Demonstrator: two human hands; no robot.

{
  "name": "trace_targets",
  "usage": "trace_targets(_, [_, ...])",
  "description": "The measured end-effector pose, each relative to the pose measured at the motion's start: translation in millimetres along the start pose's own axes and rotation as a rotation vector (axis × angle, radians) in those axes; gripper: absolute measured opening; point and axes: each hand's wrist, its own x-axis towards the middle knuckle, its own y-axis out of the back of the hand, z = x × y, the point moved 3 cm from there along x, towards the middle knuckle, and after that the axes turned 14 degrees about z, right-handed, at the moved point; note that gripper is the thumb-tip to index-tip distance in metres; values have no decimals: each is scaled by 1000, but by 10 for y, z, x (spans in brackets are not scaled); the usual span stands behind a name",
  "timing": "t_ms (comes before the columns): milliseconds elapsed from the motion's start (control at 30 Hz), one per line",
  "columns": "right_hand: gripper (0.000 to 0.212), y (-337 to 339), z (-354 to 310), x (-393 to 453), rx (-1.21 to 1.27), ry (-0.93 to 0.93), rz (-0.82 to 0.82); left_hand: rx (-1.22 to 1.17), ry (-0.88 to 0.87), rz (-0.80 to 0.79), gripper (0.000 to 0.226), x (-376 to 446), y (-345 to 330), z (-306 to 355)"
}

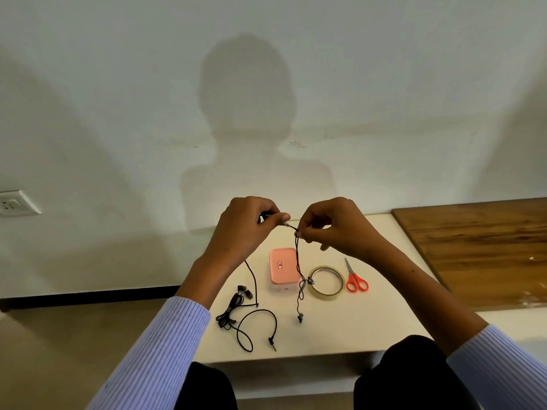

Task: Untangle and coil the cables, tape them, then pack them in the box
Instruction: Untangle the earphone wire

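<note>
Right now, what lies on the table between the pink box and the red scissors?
In the head view, the roll of tape lies flat between the pink box and the red scissors; the held cable hangs by its left edge.

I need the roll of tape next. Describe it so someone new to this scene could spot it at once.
Start at the pale table under the hands. To the right of the pink box, and left of the orange-handled scissors, lies the roll of tape, flat on the table. It is the only ring there: thin, yellowish, with the tabletop showing through its open middle.
</note>
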Motion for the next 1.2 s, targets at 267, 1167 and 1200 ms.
trace_targets(267, [13,9,-77,13,-129,111,-42,28,-31,55,20,-54,-25,-43])
trace_targets(1167, [15,-103,210,-62,421,-452,-210,-34,-9,171,21,-98,-133,-96])
trace_targets(1200, [17,-94,242,-81,369,-417,-207,-43,12,186,21,-87,-115,-131])
